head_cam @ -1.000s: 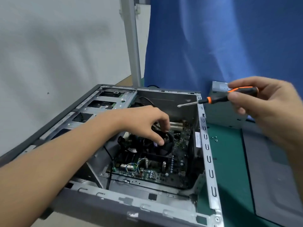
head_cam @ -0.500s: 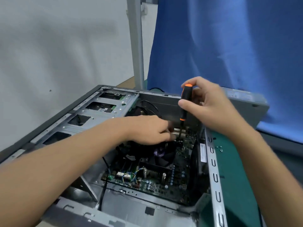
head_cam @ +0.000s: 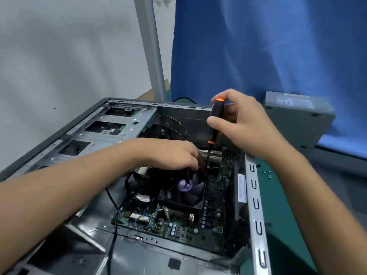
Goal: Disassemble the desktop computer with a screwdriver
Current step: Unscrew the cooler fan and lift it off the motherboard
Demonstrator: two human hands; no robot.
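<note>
Working down inside the open computer case (head_cam: 255, 205), motherboard (head_cam: 198, 221) bare below. My left hand (head_cam: 174, 155) crowds the fan (head_cam: 190, 193) corner, its grip hidden. My right hand (head_cam: 244, 124) clamps the upright screwdriver (head_cam: 215, 124); if the tip slips, it gouges the board or jabs my fingers.

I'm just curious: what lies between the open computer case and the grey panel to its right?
In the head view, a strip of green mat with a few small loose screws beside the computer case.

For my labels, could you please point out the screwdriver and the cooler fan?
screwdriver (head_cam: 212, 133), head view, black handle below the thumb.
cooler fan (head_cam: 184, 185), head view, purple hub sticker.
</note>
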